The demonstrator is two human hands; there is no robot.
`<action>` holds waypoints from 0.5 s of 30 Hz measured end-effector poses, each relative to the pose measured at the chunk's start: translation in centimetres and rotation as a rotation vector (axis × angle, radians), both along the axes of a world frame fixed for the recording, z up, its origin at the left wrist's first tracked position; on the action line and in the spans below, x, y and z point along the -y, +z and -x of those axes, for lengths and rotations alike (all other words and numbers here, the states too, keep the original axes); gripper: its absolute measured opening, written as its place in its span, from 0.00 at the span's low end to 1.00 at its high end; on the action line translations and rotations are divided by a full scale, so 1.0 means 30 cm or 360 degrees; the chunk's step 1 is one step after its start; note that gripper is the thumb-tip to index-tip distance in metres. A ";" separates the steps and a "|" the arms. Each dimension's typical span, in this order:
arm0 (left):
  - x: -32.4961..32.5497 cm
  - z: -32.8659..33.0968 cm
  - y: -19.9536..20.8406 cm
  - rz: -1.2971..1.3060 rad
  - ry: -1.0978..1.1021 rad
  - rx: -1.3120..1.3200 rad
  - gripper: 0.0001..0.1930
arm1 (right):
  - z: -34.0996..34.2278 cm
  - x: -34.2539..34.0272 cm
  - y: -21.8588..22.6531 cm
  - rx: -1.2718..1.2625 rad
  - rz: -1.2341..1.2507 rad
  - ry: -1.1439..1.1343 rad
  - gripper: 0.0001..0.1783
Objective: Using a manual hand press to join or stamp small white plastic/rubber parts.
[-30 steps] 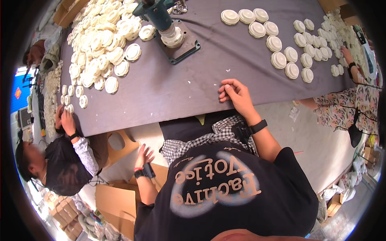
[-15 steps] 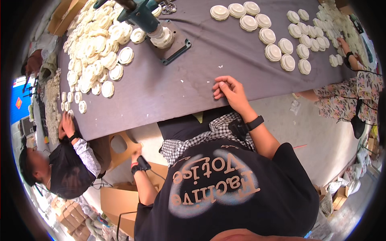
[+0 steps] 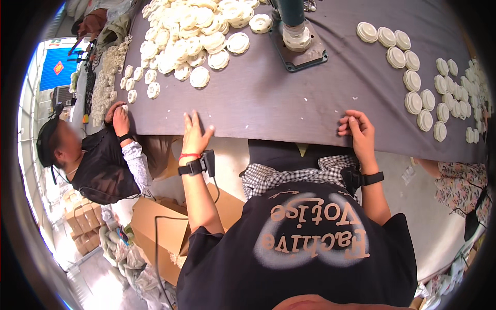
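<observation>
Both hands rest at the near edge of the bench, which is covered in a grey cloth. The left hand lies flat, palm down, fingers spread and open, holding nothing. The right hand is loosely curled, fingertips drawn together on the cloth at the edge; whether it pinches something tiny there I cannot tell, but no disc is in it.

The work appears to be between pieces. A big heap of cream discs lies at the far left of the bench, well apart from the left hand, with the nearest loose disc out beyond its fingertips. Straight ahead stands a small press on a dark base plate, with 1 disc seated under it. To the right, a neat row of discs curves off toward the far right edge, well away from the right hand.

My judgement: neither hand is loaded, so the next move calls for a reach forward across the cloth, probably the left hand toward the heap, since nothing lies within its grasp now.

At the left end of the bench another person's hand works at small discs.
</observation>
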State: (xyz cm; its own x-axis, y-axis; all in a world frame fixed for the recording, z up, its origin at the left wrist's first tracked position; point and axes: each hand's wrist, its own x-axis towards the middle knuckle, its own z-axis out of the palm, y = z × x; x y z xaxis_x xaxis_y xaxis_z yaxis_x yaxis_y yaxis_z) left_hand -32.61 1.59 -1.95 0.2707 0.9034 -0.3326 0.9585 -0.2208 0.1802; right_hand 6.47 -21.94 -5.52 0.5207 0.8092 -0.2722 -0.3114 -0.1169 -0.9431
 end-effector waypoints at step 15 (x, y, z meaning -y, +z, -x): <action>0.249 -0.187 0.416 0.0770 -0.0363 0.0347 0.31 | 0.022 -0.005 -0.001 0.0080 -0.0001 -0.0031 0.11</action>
State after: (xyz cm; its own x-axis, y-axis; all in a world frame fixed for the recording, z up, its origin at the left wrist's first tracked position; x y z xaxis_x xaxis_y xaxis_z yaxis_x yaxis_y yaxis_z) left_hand -27.00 -5.88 10.53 0.5494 0.5731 -0.6081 0.8258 -0.2611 0.5000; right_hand 5.80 -21.80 -5.56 0.5492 0.7990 -0.2451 -0.2660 -0.1109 -0.9576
